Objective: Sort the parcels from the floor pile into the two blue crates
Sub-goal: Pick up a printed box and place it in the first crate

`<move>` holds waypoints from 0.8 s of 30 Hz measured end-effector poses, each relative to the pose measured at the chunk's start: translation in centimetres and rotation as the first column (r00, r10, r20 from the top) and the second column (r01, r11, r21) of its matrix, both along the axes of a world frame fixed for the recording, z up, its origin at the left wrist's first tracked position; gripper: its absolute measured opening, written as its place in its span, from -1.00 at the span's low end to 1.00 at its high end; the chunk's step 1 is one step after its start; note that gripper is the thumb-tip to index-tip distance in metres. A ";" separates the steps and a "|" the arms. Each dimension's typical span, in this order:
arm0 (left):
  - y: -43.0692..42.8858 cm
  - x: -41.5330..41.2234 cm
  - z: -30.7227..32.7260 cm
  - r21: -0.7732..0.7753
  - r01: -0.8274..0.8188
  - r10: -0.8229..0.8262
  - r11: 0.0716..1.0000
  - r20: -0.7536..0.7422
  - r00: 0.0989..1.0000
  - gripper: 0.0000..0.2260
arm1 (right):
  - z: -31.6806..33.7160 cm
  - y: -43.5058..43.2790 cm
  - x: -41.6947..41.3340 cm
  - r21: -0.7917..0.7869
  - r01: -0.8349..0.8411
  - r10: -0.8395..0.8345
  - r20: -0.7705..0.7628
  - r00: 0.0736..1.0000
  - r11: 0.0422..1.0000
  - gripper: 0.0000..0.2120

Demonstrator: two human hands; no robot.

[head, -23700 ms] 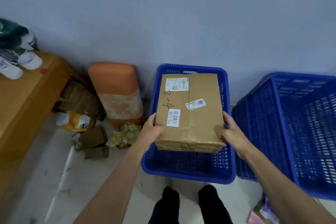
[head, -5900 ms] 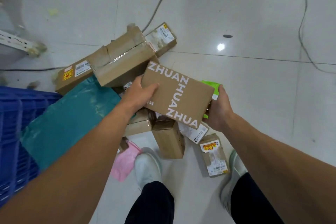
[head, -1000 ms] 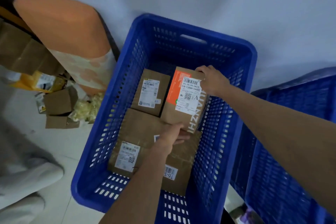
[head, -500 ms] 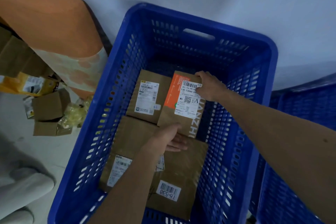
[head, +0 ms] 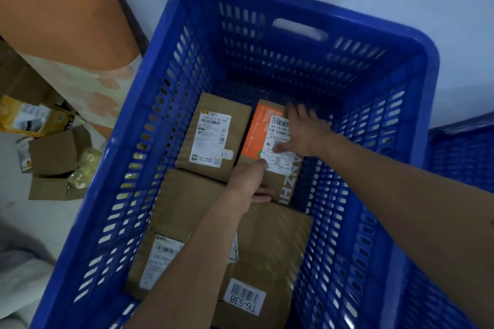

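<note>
The near blue crate [head: 267, 67] fills the view and holds several brown parcels. A brown box with white "ZHUAN" lettering, an orange stripe and a white label [head: 267, 131] lies at the back right of the crate floor. My right hand [head: 304, 133] rests flat on its top, fingers spread. My left hand [head: 248, 181] pinches its near end, thumb on top and fingers under. Beside it lies a small labelled box [head: 213, 141]. A large box marked T6-538 [head: 270, 246] sits nearer me, next to another labelled box [head: 163, 256].
The second blue crate [head: 459, 157] stands close on the right. An orange padded roll [head: 66, 21] leans by the wall on the left. Below it, cardboard scraps [head: 53, 163] and a yellow package [head: 26, 117] lie on the floor.
The lettered box has gone from tilted to lying flat on the crate floor. My right hand has let go of its far end and spread flat on top. The camera has moved closer.
</note>
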State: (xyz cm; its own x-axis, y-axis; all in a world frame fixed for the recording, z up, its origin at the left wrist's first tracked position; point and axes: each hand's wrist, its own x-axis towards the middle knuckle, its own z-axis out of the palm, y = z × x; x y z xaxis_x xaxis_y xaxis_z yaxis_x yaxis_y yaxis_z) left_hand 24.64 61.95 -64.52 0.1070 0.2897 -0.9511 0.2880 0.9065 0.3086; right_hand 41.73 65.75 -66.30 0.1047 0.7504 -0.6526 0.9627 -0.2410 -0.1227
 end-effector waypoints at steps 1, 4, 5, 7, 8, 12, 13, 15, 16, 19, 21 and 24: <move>0.0 0.0 0.3 -0.001 0.015 -0.015 1.000 0.003 1.000 -0.70 | 0.1 -0.1 -0.1 0.003 0.002 -0.002 0.007 1.000 1.000 0.19; 0.0 -0.1 1.1 0.044 0.080 -0.080 0.996 0.006 0.997 -0.69 | 0.8 -0.4 0.0 0.001 0.000 0.000 0.013 1.000 1.000 0.15; 0.1 -0.3 1.5 0.063 0.106 -0.105 0.992 -0.007 0.994 -0.68 | 1.1 -0.5 0.0 0.002 -0.006 0.006 0.004 1.000 1.000 0.12; 0.3 -0.7 2.2 0.092 0.154 -0.152 0.984 -0.036 0.988 -0.66 | 2.0 -0.8 0.2 -0.001 -0.022 0.022 -0.015 1.000 1.000 0.03; 0.5 -0.8 2.8 0.110 0.164 -0.159 0.980 -0.051 0.986 -0.66 | 2.5 -1.1 0.3 -0.003 -0.031 0.031 -0.024 0.999 1.000 0.00; 1.1 -1.3 5.8 0.202 0.164 -0.135 0.965 -0.150 0.979 -0.68 | 5.7 -2.9 0.5 -0.067 -0.033 0.031 -0.034 0.999 0.997 -0.08; 1.0 -1.4 7.1 0.207 0.185 -0.149 0.961 -0.176 0.973 -0.69 | 7.0 -3.7 0.5 -0.097 -0.033 0.030 -0.034 0.999 0.995 -0.11; 0.5 -1.4 10.1 0.220 0.234 -0.189 0.947 -0.208 0.960 -0.72 | 9.5 -5.7 0.2 -0.122 -0.016 0.011 -0.043 0.999 0.992 -0.16; 0.1 -1.4 11.6 0.234 0.269 -0.218 0.934 -0.225 0.950 -0.77 | 10.8 -6.8 0.0 -0.130 -0.005 -0.003 -0.059 0.998 0.992 -0.19; -1.4 -1.7 16.4 0.246 0.391 -0.314 0.887 -0.300 0.901 -0.85 | 15.0 -9.9 -0.8 -0.107 0.031 -0.044 -0.122 0.992 0.994 -0.29; -2.7 -2.0 18.9 0.237 0.444 -0.360 0.864 -0.328 0.874 -0.83 | 18.5 -11.7 -1.1 -0.071 0.089 -0.101 -0.180 0.978 0.993 -0.39; -4.8 -2.1 23.5 0.242 0.592 -0.474 0.769 -0.406 0.781 -0.78 | 23.8 -14.1 -0.7 0.011 0.220 -0.211 -0.230 0.950 0.975 -0.50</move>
State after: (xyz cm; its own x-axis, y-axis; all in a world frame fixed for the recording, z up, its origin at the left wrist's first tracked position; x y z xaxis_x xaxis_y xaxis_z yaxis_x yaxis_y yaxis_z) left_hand 22.57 57.13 -41.01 0.0668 0.5806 -0.8115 0.8228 0.4280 0.3740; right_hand 41.05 51.62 -42.50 0.1197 0.7497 -0.6509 0.8344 -0.4312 -0.3432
